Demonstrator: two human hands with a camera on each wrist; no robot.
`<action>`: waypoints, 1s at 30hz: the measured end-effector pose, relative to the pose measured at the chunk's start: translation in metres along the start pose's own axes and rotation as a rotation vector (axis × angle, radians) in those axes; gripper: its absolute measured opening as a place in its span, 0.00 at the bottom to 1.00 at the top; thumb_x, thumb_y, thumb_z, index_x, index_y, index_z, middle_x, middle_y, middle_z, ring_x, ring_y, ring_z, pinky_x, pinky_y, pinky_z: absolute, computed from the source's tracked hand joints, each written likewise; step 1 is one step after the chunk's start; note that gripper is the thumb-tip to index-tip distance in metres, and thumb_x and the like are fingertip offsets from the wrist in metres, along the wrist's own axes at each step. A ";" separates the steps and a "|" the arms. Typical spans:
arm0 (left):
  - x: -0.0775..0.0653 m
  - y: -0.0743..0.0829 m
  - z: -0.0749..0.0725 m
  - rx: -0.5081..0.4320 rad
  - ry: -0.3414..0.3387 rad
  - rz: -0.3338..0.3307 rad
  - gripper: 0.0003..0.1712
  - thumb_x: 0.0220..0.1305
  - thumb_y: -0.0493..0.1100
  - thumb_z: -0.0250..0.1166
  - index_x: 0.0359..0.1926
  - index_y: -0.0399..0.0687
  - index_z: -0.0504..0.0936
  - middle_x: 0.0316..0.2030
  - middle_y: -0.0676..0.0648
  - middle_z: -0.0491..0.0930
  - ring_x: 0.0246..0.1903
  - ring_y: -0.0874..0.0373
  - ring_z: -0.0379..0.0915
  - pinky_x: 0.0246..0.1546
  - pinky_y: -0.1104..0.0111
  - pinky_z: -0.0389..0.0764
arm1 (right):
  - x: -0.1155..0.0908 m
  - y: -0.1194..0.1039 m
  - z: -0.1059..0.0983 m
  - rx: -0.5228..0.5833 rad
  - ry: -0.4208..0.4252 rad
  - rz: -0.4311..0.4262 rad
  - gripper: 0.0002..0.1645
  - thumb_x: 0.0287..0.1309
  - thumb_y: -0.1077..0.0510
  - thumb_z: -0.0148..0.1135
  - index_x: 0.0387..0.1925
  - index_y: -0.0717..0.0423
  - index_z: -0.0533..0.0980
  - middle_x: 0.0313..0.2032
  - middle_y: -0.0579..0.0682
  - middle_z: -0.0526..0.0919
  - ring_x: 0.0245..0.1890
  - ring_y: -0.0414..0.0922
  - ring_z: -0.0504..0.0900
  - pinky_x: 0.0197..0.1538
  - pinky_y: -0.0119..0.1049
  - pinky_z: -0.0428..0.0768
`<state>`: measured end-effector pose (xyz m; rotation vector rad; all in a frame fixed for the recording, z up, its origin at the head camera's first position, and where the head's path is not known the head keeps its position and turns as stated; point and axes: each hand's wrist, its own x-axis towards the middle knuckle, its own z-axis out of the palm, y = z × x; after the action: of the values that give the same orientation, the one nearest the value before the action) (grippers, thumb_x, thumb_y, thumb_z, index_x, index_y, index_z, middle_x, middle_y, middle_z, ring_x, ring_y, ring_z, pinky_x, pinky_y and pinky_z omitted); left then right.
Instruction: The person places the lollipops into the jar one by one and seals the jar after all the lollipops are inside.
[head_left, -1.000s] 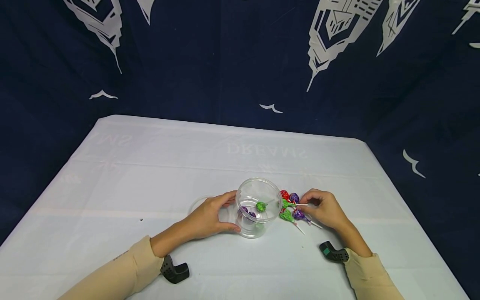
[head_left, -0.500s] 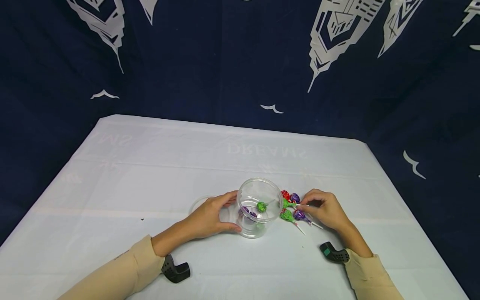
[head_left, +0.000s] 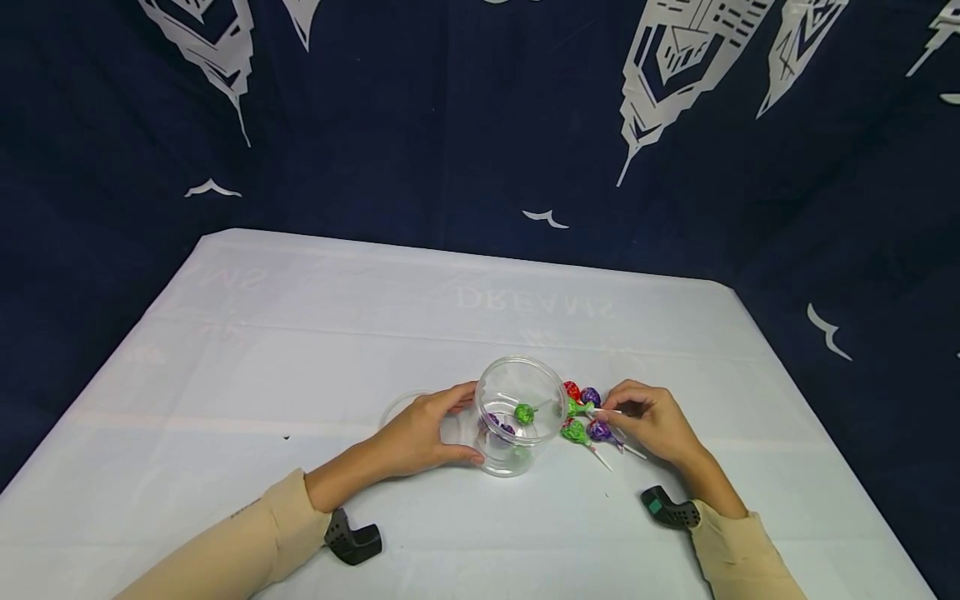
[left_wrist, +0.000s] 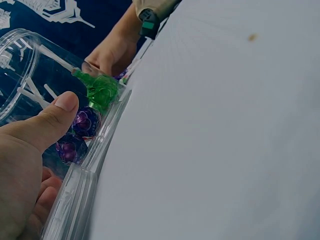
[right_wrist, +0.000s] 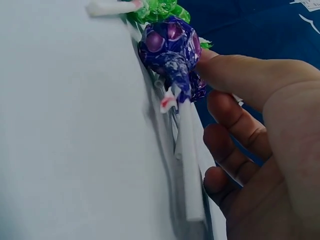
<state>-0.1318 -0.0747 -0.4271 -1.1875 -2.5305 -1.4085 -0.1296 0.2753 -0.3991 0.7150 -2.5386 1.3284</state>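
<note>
A clear plastic jar point(head_left: 498, 383) stands on the white table, with my left hand point(head_left: 408, 432) holding its left side between thumb and fingers. Inside lie a green lollipop point(head_left: 524, 413) and purple lollipops point(left_wrist: 86, 123), all in shiny wrappers. Just right of the jar is a small pile of lollipops. My right hand point(head_left: 651, 421) pinches the white stick of a green lollipop point(head_left: 579, 407) in that pile. In the right wrist view a purple lollipop point(right_wrist: 170, 45) lies before the fingertips and hides most of the pinch.
Beside the pinched one lie a red lollipop point(head_left: 572, 390), a purple lollipop point(head_left: 591, 397) and another green lollipop point(head_left: 574, 431). A clear round lid point(head_left: 392, 407) lies partly behind my left hand. A dark blue printed cloth point(head_left: 420, 125) hangs behind the table point(head_left: 300, 375).
The whole head view shifts very slightly. Both hands, the jar and the lollipops keep their places relative to each other.
</note>
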 end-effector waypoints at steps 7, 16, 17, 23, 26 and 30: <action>0.000 0.000 0.000 -0.007 -0.013 -0.036 0.52 0.47 0.49 0.81 0.69 0.38 0.66 0.59 0.44 0.78 0.55 0.51 0.77 0.59 0.63 0.76 | -0.001 -0.001 -0.002 0.029 0.013 -0.010 0.10 0.45 0.79 0.71 0.23 0.66 0.79 0.26 0.55 0.81 0.26 0.36 0.72 0.24 0.31 0.71; 0.000 -0.002 0.001 -0.008 -0.019 -0.042 0.52 0.47 0.48 0.81 0.70 0.39 0.66 0.60 0.44 0.77 0.56 0.52 0.76 0.59 0.63 0.76 | -0.003 0.010 -0.004 0.076 0.069 -0.005 0.11 0.43 0.83 0.68 0.24 0.68 0.80 0.27 0.51 0.81 0.26 0.36 0.72 0.24 0.32 0.70; 0.000 -0.002 0.001 -0.005 -0.018 -0.042 0.52 0.47 0.48 0.81 0.70 0.39 0.66 0.60 0.44 0.77 0.56 0.52 0.76 0.59 0.63 0.76 | -0.003 0.013 -0.004 0.090 0.076 -0.007 0.12 0.43 0.83 0.68 0.24 0.68 0.80 0.28 0.51 0.82 0.26 0.36 0.73 0.24 0.32 0.70; 0.001 -0.002 0.001 0.002 -0.016 -0.029 0.52 0.47 0.48 0.81 0.69 0.39 0.66 0.60 0.45 0.77 0.56 0.53 0.76 0.59 0.63 0.77 | -0.004 0.022 -0.006 0.162 0.105 0.009 0.11 0.44 0.82 0.68 0.26 0.67 0.81 0.30 0.47 0.82 0.29 0.38 0.75 0.27 0.29 0.72; 0.001 -0.002 0.001 -0.010 -0.014 -0.024 0.52 0.47 0.48 0.81 0.69 0.39 0.66 0.60 0.45 0.77 0.56 0.52 0.76 0.59 0.62 0.76 | -0.003 0.020 -0.008 0.175 0.111 0.007 0.10 0.46 0.81 0.68 0.27 0.66 0.81 0.31 0.47 0.83 0.30 0.39 0.75 0.28 0.28 0.73; 0.000 -0.002 0.001 -0.018 -0.014 -0.026 0.51 0.47 0.48 0.81 0.69 0.38 0.66 0.60 0.44 0.77 0.56 0.52 0.76 0.59 0.62 0.77 | -0.001 0.017 -0.012 0.186 0.119 -0.001 0.08 0.49 0.78 0.69 0.28 0.66 0.82 0.31 0.48 0.83 0.31 0.39 0.76 0.30 0.28 0.75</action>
<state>-0.1329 -0.0741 -0.4290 -1.1757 -2.5577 -1.4371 -0.1375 0.2933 -0.4047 0.6484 -2.3445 1.5724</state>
